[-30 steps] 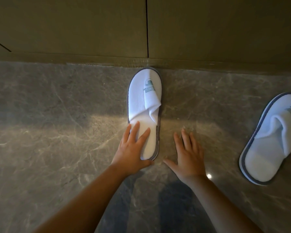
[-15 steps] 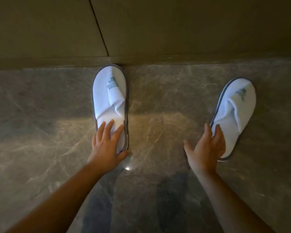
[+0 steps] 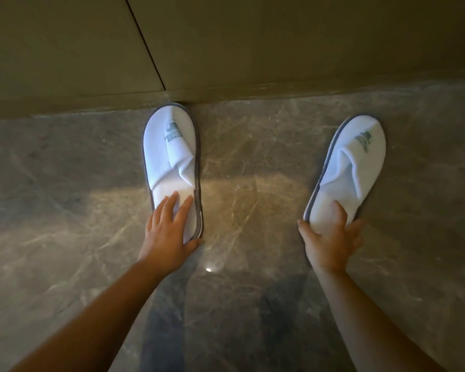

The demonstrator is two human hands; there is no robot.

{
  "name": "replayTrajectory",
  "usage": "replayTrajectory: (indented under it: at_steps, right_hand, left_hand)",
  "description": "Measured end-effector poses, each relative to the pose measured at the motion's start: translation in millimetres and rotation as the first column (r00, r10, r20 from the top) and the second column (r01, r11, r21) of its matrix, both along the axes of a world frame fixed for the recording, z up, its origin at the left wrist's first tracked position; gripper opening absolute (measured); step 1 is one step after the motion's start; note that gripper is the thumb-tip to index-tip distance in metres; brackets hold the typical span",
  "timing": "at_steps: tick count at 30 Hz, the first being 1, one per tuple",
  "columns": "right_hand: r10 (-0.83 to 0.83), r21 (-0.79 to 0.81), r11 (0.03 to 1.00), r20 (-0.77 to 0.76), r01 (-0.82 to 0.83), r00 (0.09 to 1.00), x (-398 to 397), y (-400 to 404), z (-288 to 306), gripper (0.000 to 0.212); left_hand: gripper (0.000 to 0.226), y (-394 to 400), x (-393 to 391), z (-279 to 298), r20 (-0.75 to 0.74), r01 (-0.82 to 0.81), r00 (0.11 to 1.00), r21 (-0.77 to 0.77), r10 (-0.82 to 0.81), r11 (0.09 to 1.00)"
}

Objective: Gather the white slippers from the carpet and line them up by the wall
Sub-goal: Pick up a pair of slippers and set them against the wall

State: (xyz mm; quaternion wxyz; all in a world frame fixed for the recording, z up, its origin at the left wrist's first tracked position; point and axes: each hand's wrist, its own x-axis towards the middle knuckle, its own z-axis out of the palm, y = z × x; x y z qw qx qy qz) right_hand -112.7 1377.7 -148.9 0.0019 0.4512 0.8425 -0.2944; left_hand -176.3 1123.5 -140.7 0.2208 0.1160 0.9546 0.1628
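So we're at the lining-up step imo. Left hand [image 3: 169, 232] lies flat w/ fingers spread on the heel end of the left slipper [image 3: 171, 162], which sits straight w/ its toe touching the base of the wall [image 3: 226, 49], so that one looks done. Right hand [image 3: 330, 237] is wrapped round the heel of the right slipper [image 3: 349, 167], thumb on one edge and fingers curled round the other, looks like a grip more than a rest. That slipper is tilted, toe leaning right, and its toe sits short of the wall, well apart from the first one. Both are on the marble floor [image 3: 65, 210], no carpet in view. Next move prob needs the right one swung straight, slid over beside the left one and nudged fwd till the toe meets the wall, w/ the left hand pinning its slipper so it doesn't shift. Containers: none that I can see, nothing to report there.
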Motion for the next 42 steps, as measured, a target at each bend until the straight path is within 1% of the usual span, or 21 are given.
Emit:
replayTrajectory:
  at_steps: [2,4,6,9,15,27,37,40,42]
  right_hand:
    - [0.098,-0.021,0.995,-0.051,-0.099,0.994,0.9,-22.9,1.6,0.077]
    - [0.237,-0.025,0.97,-0.087,-0.24,0.968,0.7,-46.6,0.8,0.079]
    - [0.359,-0.022,0.932,-0.058,-0.361,0.931,-1.8,-65.1,-1.5,0.082]
    - [0.434,-0.018,0.901,-0.011,-0.434,0.901,-8.2,-81.1,-5.8,0.086]
    - [0.453,-0.027,0.891,0.033,-0.453,0.891,-19.1,-91.1,-8.2,0.086]
    - [0.404,-0.039,0.915,0.067,-0.402,0.912,-27.3,-103.9,-5.6,0.086]
    - [0.435,-0.052,0.9,0.067,-0.433,0.898,-26.9,-102.1,-7.6,0.089]
    - [0.459,-0.026,0.888,0.084,-0.459,0.884,-25.0,-101.6,-5.6,0.096]
    - [0.49,0.003,0.871,0.056,-0.491,0.87,-24.3,-101.2,1.5,0.095]
  left_hand:
    - [0.081,-2.9,0.1,-1.0,0.0,0.025,1.0,-0.014,-0.025,1.0]
    - [0.081,-4.2,-1.6,-2.1,0.011,0.044,0.999,-0.029,-0.043,0.999]
    - [0.082,-3.4,-3.1,-2.1,0.025,0.059,0.998,-0.057,-0.057,0.997]
    - [0.083,-2.2,-3.8,-0.5,0.046,0.071,0.997,-0.072,-0.068,0.995]
    - [0.086,-7.2,-6.5,1.6,0.07,0.127,0.99,-0.098,-0.121,0.987]
    - [0.088,-8.8,-6.0,-0.6,0.059,0.138,0.989,-0.101,-0.133,0.985]
    - [0.088,-9.1,-6.7,-1.1,0.06,0.138,0.989,-0.101,-0.133,0.985]
    - [0.089,-9.0,-6.8,-0.4,0.069,0.128,0.99,-0.104,-0.121,0.986]
    - [0.088,-9.4,-7.7,3.9,0.069,0.123,0.991,-0.108,-0.115,0.987]
